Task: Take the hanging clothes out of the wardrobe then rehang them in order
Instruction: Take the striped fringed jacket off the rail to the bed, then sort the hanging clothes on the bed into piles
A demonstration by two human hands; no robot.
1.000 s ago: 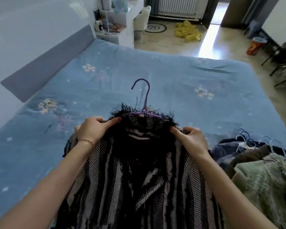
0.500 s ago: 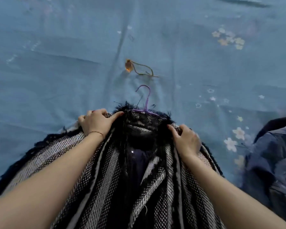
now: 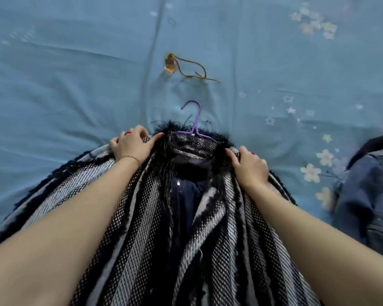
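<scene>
**Both hands grip striped coat at shoulders, flat on bed**

Left hand [image 3: 132,145] sits on the coat's left shoulder, fingers curled over the fabric edge, thumb stretched toward the collar; thin bracelet at the wrist. Right hand [image 3: 249,165] sits on the right shoulder, fingers curled around the fabric edge, thumb pointing in toward the collar. Both hands clutch the cloth, one each side of the neck opening.

Coat [image 3: 142,228] is black-and-white striped knit with a fuzzy black collar, front open down the middle showing a dark lining. It lies spread on the bed, collar end away from the person, body running back under both forearms to the bottom edge of the view. Left hem fans out wide toward the lower left; right edge stops short of the denim pile.

Purple hanger [image 3: 194,120] is inside the coat, hook sticking out past the collar and lying on the sheet, its open side facing left.

Blue sheet [image 3: 64,89] with small flower and star prints covers the bed. Beyond the hook, apart from it, lies a small amber pendant on a tan cord [image 3: 186,67]. Open sheet all around that, left, ahead and upper right.

Denim clothes [image 3: 367,195] are heaped at the right edge, near the right forearm, not touching the coat as far as visible.
</scene>
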